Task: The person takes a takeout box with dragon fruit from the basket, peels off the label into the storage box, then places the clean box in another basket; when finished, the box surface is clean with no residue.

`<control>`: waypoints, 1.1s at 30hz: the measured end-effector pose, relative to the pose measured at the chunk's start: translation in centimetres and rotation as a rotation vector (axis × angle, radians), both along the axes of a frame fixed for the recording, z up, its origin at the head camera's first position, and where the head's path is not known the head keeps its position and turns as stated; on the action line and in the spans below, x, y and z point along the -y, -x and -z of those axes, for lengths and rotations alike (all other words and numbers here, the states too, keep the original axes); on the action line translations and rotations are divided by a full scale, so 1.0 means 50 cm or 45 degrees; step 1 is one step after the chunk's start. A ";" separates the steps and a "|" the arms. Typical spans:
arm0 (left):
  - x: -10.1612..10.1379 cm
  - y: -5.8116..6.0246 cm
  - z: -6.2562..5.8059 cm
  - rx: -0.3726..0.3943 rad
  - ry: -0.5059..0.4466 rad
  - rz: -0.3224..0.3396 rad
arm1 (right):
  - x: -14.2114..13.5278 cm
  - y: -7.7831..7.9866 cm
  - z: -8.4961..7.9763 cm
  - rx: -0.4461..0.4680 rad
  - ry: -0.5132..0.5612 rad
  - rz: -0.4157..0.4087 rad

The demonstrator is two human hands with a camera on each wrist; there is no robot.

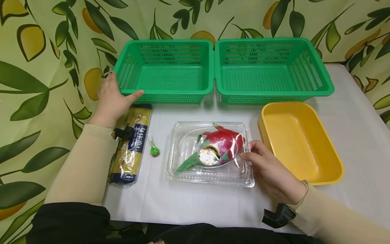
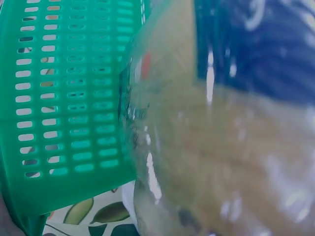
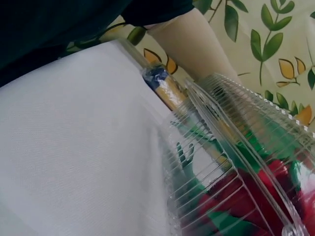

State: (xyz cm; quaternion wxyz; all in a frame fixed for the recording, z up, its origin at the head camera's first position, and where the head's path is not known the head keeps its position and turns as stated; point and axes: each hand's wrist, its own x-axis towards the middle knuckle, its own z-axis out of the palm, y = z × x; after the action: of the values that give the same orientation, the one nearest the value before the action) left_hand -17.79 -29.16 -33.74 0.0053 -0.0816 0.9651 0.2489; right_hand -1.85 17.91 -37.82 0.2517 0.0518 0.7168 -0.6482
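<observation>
Over a white tablecloth (image 1: pixel 189 206) before a leaf-print cloth (image 1: pixel 33 112), the right hand (image 1: pixel 275 171) pinches the right edge of a clear plastic clamshell box (image 1: pixel 182 149) in the middle, a dragon fruit (image 1: pixel 225 137) inside. The thin shell is probably light, slick and easily dented, with the fruit liable to slide, so the ridged rim at both short ends seems the best hold. Farther out, the left hand (image 1: pixel 113 96), thumb spread wide, rests at the left green basket's (image 1: pixel 170 92) near corner.

Left basket (image 1: pixel 170 75) and right basket (image 1: pixel 256 77) were green, the tub (image 1: pixel 300 145) yellow, the fruit (image 1: pixel 226 139) red-and-green, the far cloth (image 1: pixel 239 17) leaf-printed.
</observation>
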 end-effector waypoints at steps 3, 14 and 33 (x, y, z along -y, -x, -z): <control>0.001 -0.003 0.000 -0.013 -0.025 -0.010 | 0.003 -0.002 -0.001 0.028 -0.008 0.015; -0.049 -0.103 -0.038 -0.266 -0.108 0.126 | 0.009 -0.007 0.003 0.012 -0.017 0.073; -0.237 -0.392 0.065 -0.014 -0.154 0.620 | 0.013 -0.017 0.007 0.002 0.043 0.104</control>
State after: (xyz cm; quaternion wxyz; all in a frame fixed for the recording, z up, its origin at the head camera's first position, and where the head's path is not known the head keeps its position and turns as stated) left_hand 1.81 -17.29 -36.97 0.0649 0.1552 0.9397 0.2978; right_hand -1.02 17.25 -38.19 0.2265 0.0772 0.7027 -0.6700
